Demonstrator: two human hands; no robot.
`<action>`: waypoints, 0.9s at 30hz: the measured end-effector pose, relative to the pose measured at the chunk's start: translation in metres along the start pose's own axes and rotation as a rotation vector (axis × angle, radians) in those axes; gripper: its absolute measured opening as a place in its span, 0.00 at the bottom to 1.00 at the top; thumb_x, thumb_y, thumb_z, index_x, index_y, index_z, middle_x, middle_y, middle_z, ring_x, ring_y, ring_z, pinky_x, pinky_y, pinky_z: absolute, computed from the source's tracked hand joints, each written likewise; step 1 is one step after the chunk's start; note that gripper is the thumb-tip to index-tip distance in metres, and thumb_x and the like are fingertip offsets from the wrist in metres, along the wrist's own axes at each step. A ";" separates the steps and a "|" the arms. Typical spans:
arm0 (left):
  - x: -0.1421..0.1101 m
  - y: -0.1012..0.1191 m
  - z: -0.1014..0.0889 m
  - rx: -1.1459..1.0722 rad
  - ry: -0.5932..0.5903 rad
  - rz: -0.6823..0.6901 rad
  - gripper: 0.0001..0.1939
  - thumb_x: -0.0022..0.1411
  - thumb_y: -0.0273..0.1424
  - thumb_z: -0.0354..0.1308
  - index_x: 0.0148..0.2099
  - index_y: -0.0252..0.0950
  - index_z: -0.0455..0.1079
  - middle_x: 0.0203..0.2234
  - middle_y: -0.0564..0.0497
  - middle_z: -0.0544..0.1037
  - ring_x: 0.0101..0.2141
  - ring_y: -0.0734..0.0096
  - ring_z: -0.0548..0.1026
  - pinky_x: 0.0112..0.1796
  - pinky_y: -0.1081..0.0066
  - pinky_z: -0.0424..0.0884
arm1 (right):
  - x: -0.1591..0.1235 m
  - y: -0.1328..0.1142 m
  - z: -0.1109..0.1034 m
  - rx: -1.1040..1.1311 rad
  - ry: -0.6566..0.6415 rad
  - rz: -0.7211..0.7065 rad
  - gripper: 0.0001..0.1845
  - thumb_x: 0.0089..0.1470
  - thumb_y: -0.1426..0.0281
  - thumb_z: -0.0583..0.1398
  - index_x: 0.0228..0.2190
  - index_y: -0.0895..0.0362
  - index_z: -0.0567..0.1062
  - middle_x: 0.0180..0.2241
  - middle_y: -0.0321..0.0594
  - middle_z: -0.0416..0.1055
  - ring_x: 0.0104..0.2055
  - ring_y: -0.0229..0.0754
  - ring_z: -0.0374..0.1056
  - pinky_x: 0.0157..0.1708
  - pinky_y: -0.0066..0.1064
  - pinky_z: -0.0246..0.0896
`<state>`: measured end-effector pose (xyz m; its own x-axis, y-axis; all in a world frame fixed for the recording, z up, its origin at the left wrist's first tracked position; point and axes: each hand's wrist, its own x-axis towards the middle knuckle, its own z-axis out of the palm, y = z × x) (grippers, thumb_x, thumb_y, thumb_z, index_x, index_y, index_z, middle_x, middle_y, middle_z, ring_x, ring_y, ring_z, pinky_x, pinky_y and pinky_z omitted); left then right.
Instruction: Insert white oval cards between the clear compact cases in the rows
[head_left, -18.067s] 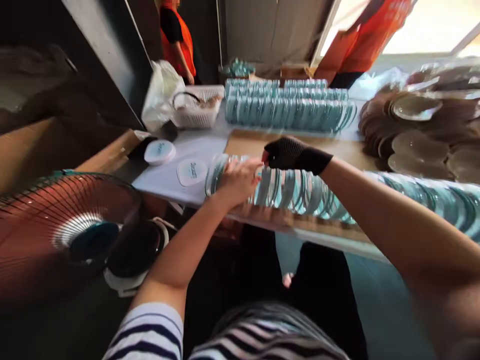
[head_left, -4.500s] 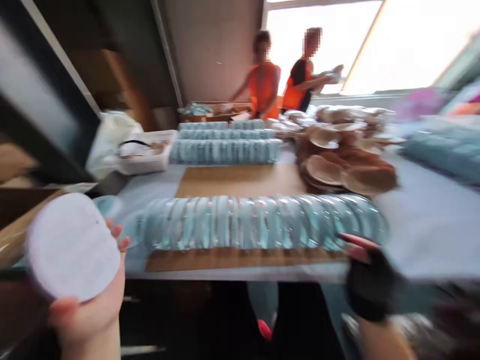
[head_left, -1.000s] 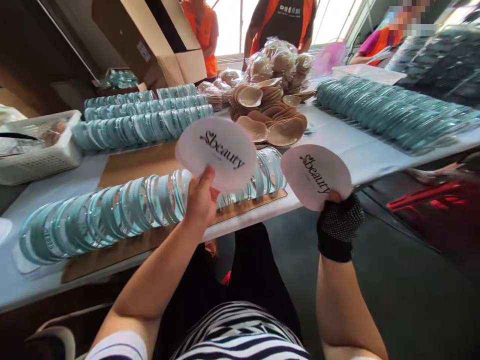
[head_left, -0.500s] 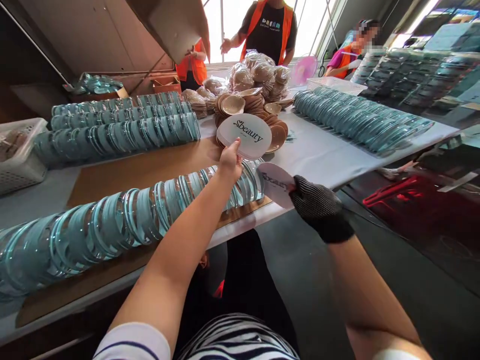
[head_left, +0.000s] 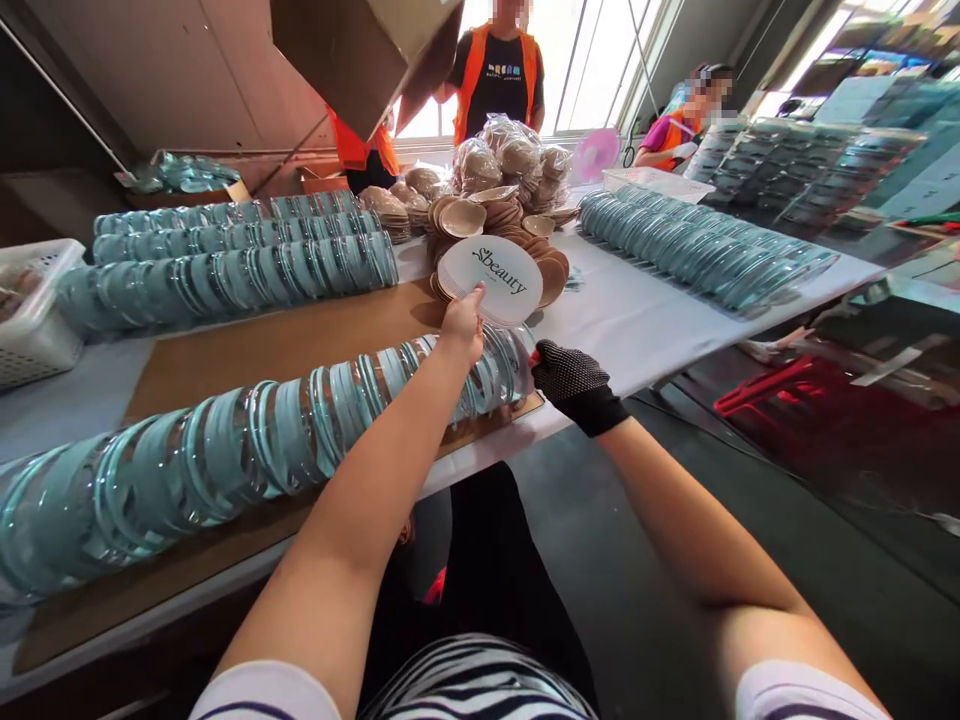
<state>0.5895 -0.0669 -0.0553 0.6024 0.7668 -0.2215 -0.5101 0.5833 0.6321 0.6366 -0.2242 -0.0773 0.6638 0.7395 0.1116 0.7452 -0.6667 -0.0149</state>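
Nearest you, the row of packs (head_left: 274,430) runs from the left edge of view toward your right, standing on edge, clear and blue-green, with cardboard (head_left: 262,335) under and behind it. Your left forearm crosses above it, so press no lower with that arm, or you may tip the packs.

Your left hand (head_left: 463,325), bare, grips a stack of white printed cards (head_left: 501,278), thumb on the upper face, held up over the row's right end. Their edges are slightly fanned; a firm thumb should stop them sliding apart, as they look smooth. Your right hand (head_left: 574,382), in a black glove with a bare fingertip showing, is curled at the row's last pack. I cannot tell whether it pinches a card, the pack's edge or nothing. Work gently there: a hard shove would likely lean the whole row leftward. Fingertip contact should give you better feel than the glove fabric.

Just past the cards sit brown cups (head_left: 461,218), partly hidden by them; watch that the stack does not knock these. Beyond are back rows (head_left: 232,270) to the left, side rows (head_left: 690,245) to the right, and bagged cups (head_left: 517,160) between.
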 end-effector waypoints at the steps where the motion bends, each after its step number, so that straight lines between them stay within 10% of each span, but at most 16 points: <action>1: 0.000 0.001 0.000 0.011 0.009 -0.005 0.08 0.63 0.22 0.61 0.44 0.36 0.75 0.43 0.51 0.83 0.53 0.68 0.77 0.58 0.66 0.69 | 0.002 -0.004 0.004 0.000 0.000 -0.011 0.16 0.65 0.65 0.49 0.45 0.55 0.73 0.38 0.47 0.78 0.39 0.46 0.75 0.31 0.30 0.53; 5: 0.001 0.000 0.000 0.020 0.000 0.004 0.06 0.63 0.22 0.61 0.43 0.35 0.74 0.41 0.51 0.83 0.53 0.67 0.76 0.58 0.66 0.68 | 0.007 -0.005 0.018 0.017 0.024 -0.063 0.19 0.65 0.66 0.48 0.42 0.58 0.76 0.36 0.51 0.77 0.36 0.47 0.73 0.32 0.32 0.53; 13: 0.007 -0.011 0.000 0.044 -0.048 0.095 0.05 0.64 0.23 0.59 0.42 0.33 0.74 0.42 0.48 0.82 0.53 0.65 0.76 0.57 0.65 0.69 | 0.004 0.033 0.035 1.005 -0.429 -0.156 0.23 0.58 0.56 0.51 0.42 0.61 0.74 0.15 0.31 0.59 0.16 0.35 0.54 0.19 0.27 0.52; 16: 0.005 -0.013 0.002 0.086 -0.060 0.133 0.05 0.64 0.21 0.58 0.38 0.34 0.74 0.40 0.50 0.83 0.51 0.66 0.77 0.56 0.66 0.69 | 0.014 0.036 0.024 0.880 -0.066 -0.058 0.23 0.57 0.54 0.54 0.37 0.60 0.76 0.21 0.39 0.68 0.20 0.38 0.63 0.22 0.28 0.59; 19: -0.009 -0.009 0.000 0.106 -0.089 0.178 0.05 0.64 0.22 0.58 0.38 0.35 0.74 0.36 0.52 0.83 0.47 0.67 0.78 0.54 0.66 0.71 | 0.037 0.033 0.004 0.744 0.456 -0.010 0.27 0.61 0.54 0.51 0.53 0.58 0.72 0.42 0.47 0.77 0.37 0.44 0.74 0.38 0.35 0.70; 23: -0.039 0.002 -0.013 0.135 -0.229 0.217 0.05 0.62 0.28 0.62 0.41 0.34 0.76 0.34 0.49 0.82 0.42 0.65 0.80 0.49 0.64 0.74 | 0.052 0.016 -0.012 0.576 0.568 -0.131 0.34 0.61 0.56 0.51 0.63 0.58 0.62 0.59 0.50 0.67 0.60 0.50 0.66 0.56 0.44 0.65; 27: -0.061 0.006 -0.031 0.216 -0.128 0.262 0.05 0.58 0.30 0.65 0.37 0.35 0.76 0.28 0.51 0.80 0.36 0.65 0.80 0.43 0.67 0.75 | 0.022 -0.022 -0.012 0.429 0.721 -0.242 0.36 0.60 0.59 0.52 0.66 0.59 0.57 0.67 0.51 0.55 0.70 0.53 0.49 0.65 0.51 0.53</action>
<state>0.5306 -0.1018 -0.0605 0.5478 0.8348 0.0548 -0.5236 0.2911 0.8007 0.6340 -0.1949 -0.0628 0.3906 0.5201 0.7596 0.9163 -0.2992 -0.2663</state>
